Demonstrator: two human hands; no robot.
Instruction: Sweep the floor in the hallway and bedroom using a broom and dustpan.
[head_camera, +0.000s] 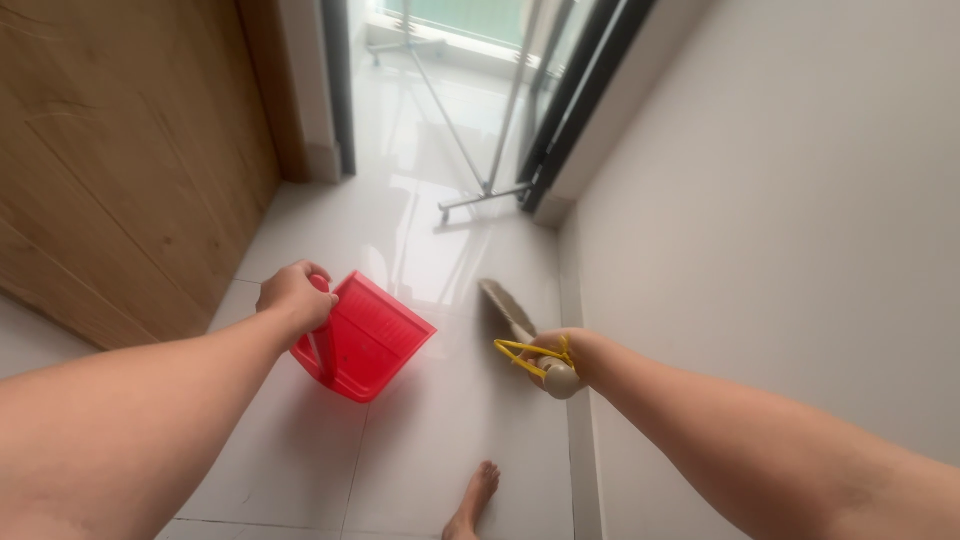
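1. Forearms fill the bottom corners of the view, both mine, reaching down and forward over the white tiled floor (300, 470).
2. My left hand (293, 297) is a closed fist on the handle of the red plastic dustpan (368, 338); the grip is full and the handle is mostly hidden under my fingers.
3. Dustpan hangs tilted, open tray side facing up and right, above the tiles, with a red reflection on the floor below it.
4. My right hand (562, 352) is closed around the top of the broom handle; a yellow hanging loop (520, 352) and a pale round end cap (560, 380) stick out of the fist.
5. Broom head (505, 308), straw-coloured bristles, sits near the floor just beyond my right hand, close to the white wall (780, 220).
6. My bare foot (474, 500) is on the tiles between both arms.
7. Wooden panel (120, 180) on the left; metal rack legs (480, 190) in the doorway ahead.
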